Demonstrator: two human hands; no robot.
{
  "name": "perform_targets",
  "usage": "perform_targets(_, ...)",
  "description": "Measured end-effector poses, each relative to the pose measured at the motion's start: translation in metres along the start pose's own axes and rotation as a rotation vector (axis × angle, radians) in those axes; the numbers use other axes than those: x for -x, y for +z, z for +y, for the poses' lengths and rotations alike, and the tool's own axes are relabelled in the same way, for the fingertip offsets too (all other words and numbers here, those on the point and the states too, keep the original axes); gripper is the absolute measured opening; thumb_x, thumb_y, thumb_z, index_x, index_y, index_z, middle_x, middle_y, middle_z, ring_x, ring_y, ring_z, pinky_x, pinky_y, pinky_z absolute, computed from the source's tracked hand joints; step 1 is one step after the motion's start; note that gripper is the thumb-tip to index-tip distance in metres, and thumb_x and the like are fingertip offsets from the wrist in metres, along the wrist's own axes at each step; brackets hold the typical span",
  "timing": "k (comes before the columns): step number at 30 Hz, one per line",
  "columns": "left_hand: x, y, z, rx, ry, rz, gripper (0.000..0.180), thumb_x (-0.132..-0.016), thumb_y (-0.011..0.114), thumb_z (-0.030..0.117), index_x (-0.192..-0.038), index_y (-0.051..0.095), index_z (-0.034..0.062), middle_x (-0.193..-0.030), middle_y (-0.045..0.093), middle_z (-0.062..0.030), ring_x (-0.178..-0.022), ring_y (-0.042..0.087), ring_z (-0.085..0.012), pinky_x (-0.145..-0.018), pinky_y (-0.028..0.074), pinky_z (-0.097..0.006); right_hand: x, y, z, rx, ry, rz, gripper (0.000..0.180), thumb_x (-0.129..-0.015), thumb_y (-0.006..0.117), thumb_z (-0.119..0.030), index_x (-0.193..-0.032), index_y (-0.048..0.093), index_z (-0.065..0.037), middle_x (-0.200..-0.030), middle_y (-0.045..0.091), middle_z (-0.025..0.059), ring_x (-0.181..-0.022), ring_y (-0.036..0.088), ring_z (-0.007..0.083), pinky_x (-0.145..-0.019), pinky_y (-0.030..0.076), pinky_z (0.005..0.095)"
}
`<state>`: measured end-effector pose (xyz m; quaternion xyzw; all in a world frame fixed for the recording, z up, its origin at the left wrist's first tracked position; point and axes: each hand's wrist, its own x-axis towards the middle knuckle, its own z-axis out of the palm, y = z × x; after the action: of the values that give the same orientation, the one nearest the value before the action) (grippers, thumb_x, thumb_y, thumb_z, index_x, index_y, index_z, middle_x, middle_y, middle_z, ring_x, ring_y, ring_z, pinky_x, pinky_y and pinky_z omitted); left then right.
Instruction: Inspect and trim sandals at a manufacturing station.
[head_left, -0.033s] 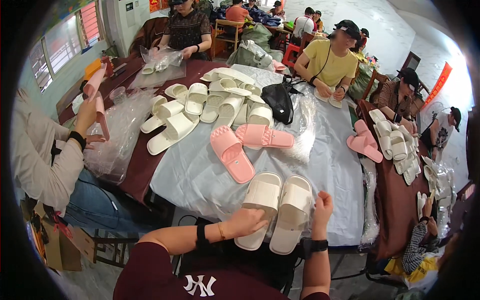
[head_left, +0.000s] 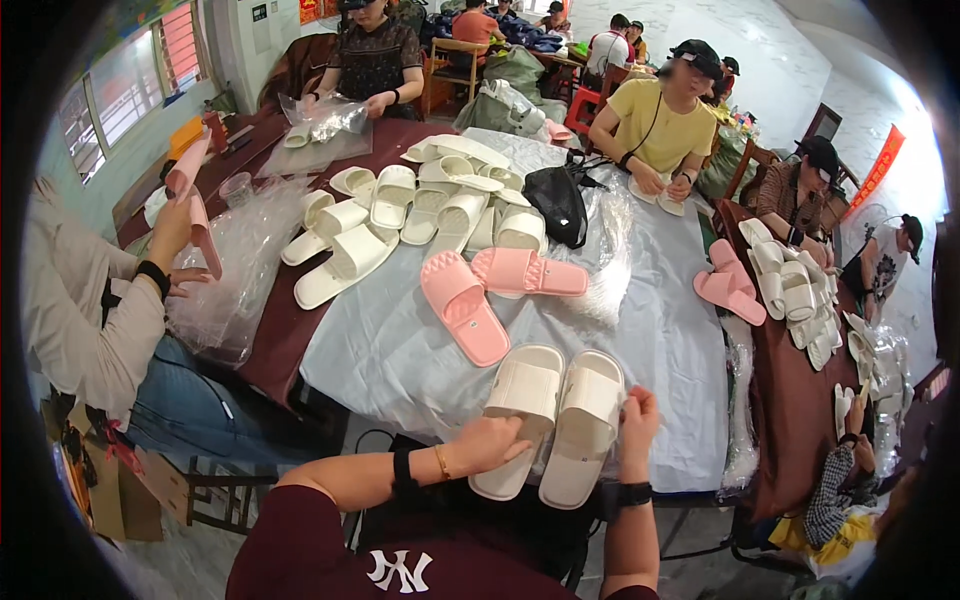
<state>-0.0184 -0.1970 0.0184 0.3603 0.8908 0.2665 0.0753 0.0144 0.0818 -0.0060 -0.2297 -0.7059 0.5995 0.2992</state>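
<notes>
**Pair at table edge: slip risk**

Two white slides (head_left: pixel 555 420) lie side by side at the near edge of the table (head_left: pixel 400 350), heels overhanging toward the person; left hand (head_left: pixel 490 443) rests on the left slide's heel, fingers loosely curled over it; right hand (head_left: pixel 638 418) pinches the right slide's outer edge, fingers closed on it. Risks, as judged: overhanging heels could tip off if either hold loosens; the slick cover may let the pair skid; the pink slides (head_left: pixel 480 300) just beyond could be nudged.
</notes>
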Motion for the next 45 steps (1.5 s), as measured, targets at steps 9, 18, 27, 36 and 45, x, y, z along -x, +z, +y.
perform_targets(9, -0.035, 0.006, 0.004, -0.018, -0.060, 0.182, 0.047, -0.085, 0.057, 0.044, -0.068, 0.065, 0.0017, -0.058, 0.060, -0.0164, -0.052, 0.061, -0.0339, -0.050, 0.050, -0.044, 0.041, 0.024, -0.008, -0.090, 0.094, -0.183, 0.018, -0.094, 0.053, -0.016, -0.094, 0.062, 0.000, -0.079, 0.061, 0.0006, -0.068, 0.051, 0.0063, -0.061, 0.041, 0.0209)
perform_targets(18, -0.033, -0.007, -0.006, -0.020, -0.047, 0.234, 0.049, -0.083, 0.057, 0.046, -0.063, 0.062, 0.0010, -0.057, 0.059, -0.0170, -0.052, 0.060, -0.0330, -0.051, 0.048, -0.043, 0.042, 0.020, -0.006, -0.283, 0.177, -0.197, 0.018, -0.095, 0.051, -0.016, -0.097, 0.061, -0.001, -0.077, 0.061, 0.0016, -0.066, 0.053, 0.0059, -0.061, 0.044, 0.0201)
perform_targets(27, -0.044, 0.008, -0.011, -0.023, -0.082, 0.263, 0.046, -0.081, 0.057, 0.042, -0.061, 0.062, 0.0009, -0.057, 0.059, -0.0175, -0.054, 0.060, -0.0333, -0.052, 0.048, -0.043, 0.043, 0.018, -0.009, -0.237, 0.140, -0.258, 0.020, -0.097, 0.051, -0.018, -0.099, 0.061, 0.000, -0.079, 0.062, 0.0033, -0.069, 0.058, 0.0091, -0.065, 0.048, 0.0227)
perform_targets(36, -0.030, -0.037, -0.022, 0.014, -0.048, 0.360, 0.043, -0.078, 0.059, 0.039, -0.058, 0.063, 0.0004, -0.054, 0.056, -0.0182, -0.052, 0.059, -0.0335, -0.051, 0.047, -0.043, 0.042, 0.014, -0.006, -0.247, 0.151, -0.226, 0.020, -0.096, 0.050, -0.017, -0.097, 0.061, 0.000, -0.082, 0.063, 0.0042, -0.070, 0.059, 0.0101, -0.065, 0.049, 0.0235)
perform_targets(45, -0.085, -0.182, -0.097, -0.257, -0.315, 0.661, 0.049, -0.079, 0.058, 0.046, -0.061, 0.062, 0.0003, -0.062, 0.059, -0.0204, -0.061, 0.061, -0.0365, -0.056, 0.047, -0.045, 0.042, 0.015, -0.007, -0.265, 0.171, -0.225, 0.019, -0.096, 0.050, -0.015, -0.097, 0.061, 0.001, -0.084, 0.062, 0.0043, -0.069, 0.059, 0.0105, -0.065, 0.049, 0.0233)
